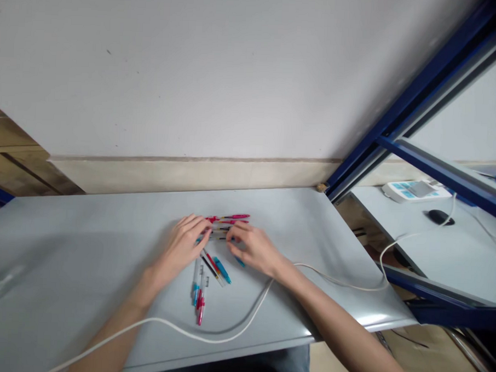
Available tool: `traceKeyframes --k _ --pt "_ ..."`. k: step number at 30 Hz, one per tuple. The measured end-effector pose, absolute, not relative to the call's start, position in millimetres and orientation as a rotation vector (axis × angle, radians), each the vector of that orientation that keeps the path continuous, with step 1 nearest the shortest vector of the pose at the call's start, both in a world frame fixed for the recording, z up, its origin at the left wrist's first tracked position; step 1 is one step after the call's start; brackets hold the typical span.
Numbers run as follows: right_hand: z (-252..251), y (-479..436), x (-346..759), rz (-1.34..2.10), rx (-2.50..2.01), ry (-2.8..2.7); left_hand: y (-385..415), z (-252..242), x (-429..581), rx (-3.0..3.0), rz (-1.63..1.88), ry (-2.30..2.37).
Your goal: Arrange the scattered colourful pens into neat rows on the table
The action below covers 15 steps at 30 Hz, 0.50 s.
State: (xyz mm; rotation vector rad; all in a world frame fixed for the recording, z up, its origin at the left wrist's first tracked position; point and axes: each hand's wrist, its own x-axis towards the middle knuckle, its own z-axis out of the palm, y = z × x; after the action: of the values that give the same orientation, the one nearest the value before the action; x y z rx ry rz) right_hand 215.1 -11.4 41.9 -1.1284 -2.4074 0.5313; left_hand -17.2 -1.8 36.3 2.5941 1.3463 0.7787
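L hand (187,239) & R hand (255,249) half-curled by pens (239,216), can't tell if gripping; pinch lightly, rolling none toward surface (85,228)'s near edge.

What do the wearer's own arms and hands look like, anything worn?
The left hand and right hand are ungloved; both forearms show no sleeve, watch or bracelet. A white cable crosses the left forearm and passes behind the right one.

Fairly bright, cool light spreads over the wall (216,69), dimming toward the right. Soft shadow lies left of the left arm (136,302); glare whitens the bench's (85,228) front right edge. The top right corner blackens; the pens (222,270) look slightly soft.
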Motion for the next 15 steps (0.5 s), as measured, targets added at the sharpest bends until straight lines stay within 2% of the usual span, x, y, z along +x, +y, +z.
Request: traceKeyframes --k 2,4,8,15 --pt "40 -24 202 0.488 -1.118 -2.463 -17 41 -20 2.385 0.712 1.578" --pt "38 -35 192 0.425 -1.109 -2.532 -35 44 -23 2.293 0.485 1.722" --pt "38 -45 182 0.360 -1.105 -2.618 -63 41 -26 2.320 0.143 1.736" --pt "38 -45 183 0.352 -1.111 -2.666 -72 35 -27 2.405 -0.039 1.810"
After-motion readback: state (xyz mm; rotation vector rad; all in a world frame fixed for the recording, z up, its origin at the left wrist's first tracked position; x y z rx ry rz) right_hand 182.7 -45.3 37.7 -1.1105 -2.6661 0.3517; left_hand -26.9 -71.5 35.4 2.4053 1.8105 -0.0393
